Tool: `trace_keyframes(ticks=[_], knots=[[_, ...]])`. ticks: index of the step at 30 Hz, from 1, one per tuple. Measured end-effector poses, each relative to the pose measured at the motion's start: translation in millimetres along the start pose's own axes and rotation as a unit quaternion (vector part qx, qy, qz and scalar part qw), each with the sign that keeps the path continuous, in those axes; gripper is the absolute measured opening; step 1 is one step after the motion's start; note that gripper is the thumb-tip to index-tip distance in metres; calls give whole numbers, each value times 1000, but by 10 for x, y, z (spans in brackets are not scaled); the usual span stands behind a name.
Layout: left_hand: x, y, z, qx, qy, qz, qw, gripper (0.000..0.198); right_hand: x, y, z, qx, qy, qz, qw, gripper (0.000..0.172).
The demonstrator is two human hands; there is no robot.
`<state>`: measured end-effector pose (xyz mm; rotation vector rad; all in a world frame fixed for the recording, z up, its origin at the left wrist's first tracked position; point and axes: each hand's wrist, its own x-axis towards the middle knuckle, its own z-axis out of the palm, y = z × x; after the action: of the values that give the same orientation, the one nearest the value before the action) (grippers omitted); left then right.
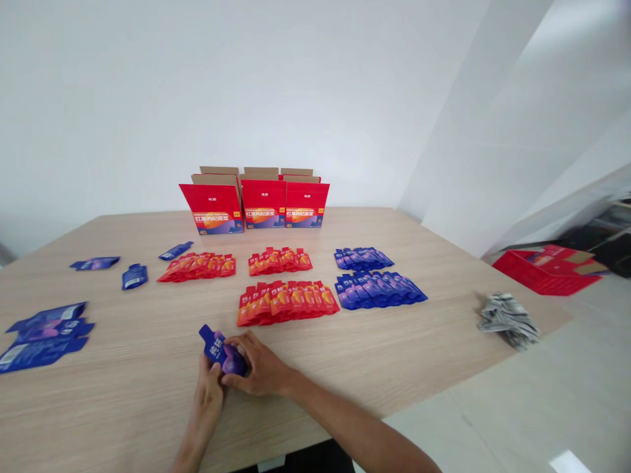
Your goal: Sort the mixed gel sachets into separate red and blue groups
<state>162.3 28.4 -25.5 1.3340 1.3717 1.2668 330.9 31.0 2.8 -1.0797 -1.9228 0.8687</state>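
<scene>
Near the front edge of the table, both my hands hold a blue pouch (223, 355) with a purple print, its narrow spout end pointing up and left. My left hand (210, 391) grips its lower left side, thumb on the front. My right hand (261, 364) has its fingers curled round the right side. Whether more than one pouch is in the grip, I cannot tell. Just beyond my hands lies an overlapping row of red pouches (288, 301). Several loose blue pouches (46, 335) lie to the left, partly on top of one another.
Three open red cartons (263, 203) stand along the back. Two more red pouch rows (200, 266) and blue pouch rows (379, 289) lie in the middle. Single blue pouches (134, 276) lie at left. A striped cloth (510, 320) sits on the right edge; a red box (547, 269) is beyond it.
</scene>
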Motion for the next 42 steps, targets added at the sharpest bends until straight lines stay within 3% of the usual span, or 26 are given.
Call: trace_keyframes(ticks=[10,18,27,34,39,42], knots=[[-39,127,15,-5,-26,32,999,67,14,53,-48,13,25,-40,999,80],[-47,89,17,4,-53,49,997,68,2,64,-90,-5,23,-62,998,77],[-111,149,38,29,-31,21,999,64,-30,60,-104,-42,5,-45,998,82],[-132,129,62,4,-67,-47,997,73,-24,-45,-120,-140,2,-22,990,88],[-205,107,28,-5,-149,-25,988,71,-41,-182,-396,-175,32,-72,981,80],[-223,111,46,-36,-189,22,981,76,-260,-299,-737,-141,123,-80,979,78]])
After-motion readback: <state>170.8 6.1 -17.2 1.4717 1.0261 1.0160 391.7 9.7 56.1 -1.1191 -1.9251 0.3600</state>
